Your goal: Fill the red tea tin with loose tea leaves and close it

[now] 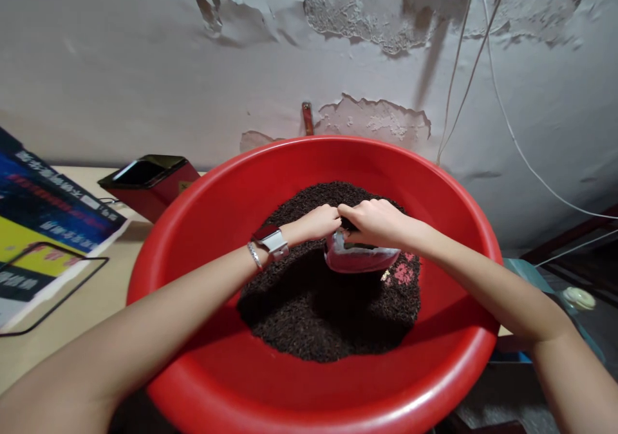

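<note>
A large red plastic basin (203,215) fills the middle of the view and holds a heap of dark loose granules (313,318), like dried tea. A small red and silver pouch (360,259) lies open in the heap. My right hand (376,221) is closed over the pouch's upper edge. My left hand (316,223), with a watch and a bracelet on the wrist, has its fingers curled against the granules right beside the pouch mouth. What its fingers hold is hidden.
A red tin with a dark lid (149,183) stands left of the basin on a wooden table (87,305). Printed blue and yellow packaging (38,228) lies at the far left. A peeling wall (145,67) and white cables (506,118) are behind.
</note>
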The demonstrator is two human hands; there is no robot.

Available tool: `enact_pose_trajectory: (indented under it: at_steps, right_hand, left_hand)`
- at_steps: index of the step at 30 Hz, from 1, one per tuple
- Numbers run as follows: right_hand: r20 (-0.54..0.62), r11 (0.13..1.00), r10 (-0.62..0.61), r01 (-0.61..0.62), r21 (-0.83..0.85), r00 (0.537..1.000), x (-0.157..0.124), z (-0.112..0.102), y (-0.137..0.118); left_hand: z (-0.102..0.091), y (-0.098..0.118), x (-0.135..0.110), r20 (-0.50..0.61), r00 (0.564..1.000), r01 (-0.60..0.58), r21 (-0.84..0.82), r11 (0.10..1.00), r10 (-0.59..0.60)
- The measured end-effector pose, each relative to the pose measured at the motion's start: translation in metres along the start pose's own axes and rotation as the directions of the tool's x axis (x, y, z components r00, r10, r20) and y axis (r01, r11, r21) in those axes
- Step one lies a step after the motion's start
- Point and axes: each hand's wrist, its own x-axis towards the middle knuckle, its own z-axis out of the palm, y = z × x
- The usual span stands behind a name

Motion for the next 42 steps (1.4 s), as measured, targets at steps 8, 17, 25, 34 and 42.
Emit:
enact_pose_trajectory:
  at_steps: [8, 17, 25, 34, 42]
  right_hand:
    - [0.130, 0.998, 0.025, -0.018, -0.057, 0.991, 0.006, 0.014, 0.013]
    - [0.157, 0.996, -0.034, 0.045, -0.073, 0.987, 0.003, 0.012, 0.011]
    - [0.095, 0.996, -0.040, 0.047, -0.073, 0.995, 0.000, 0.011, 0.007]
    - [0.104, 0.879, -0.471, 0.457, 0.138, 0.876, -0.022, 0.018, -0.051]
    - [0.549, 0.843, -0.539, 0.406, 0.354, 0.640, -0.023, 0.105, -0.071]
  left_hand:
    - [-0.002, 0.003, -0.004, -0.028, 0.998, -0.064, -0.101, 0.993, 0.061]
    - [-0.002, 0.004, -0.003, -0.036, 0.997, -0.071, -0.116, 0.991, 0.067]
    - [0.001, 0.001, -0.001, -0.023, 0.998, -0.066, -0.104, 0.992, 0.064]
    - [-0.002, 0.005, -0.005, -0.041, 0.996, -0.089, -0.146, 0.985, 0.084]
    - [-0.002, 0.005, -0.005, -0.026, 0.997, -0.079, -0.133, 0.988, 0.076]
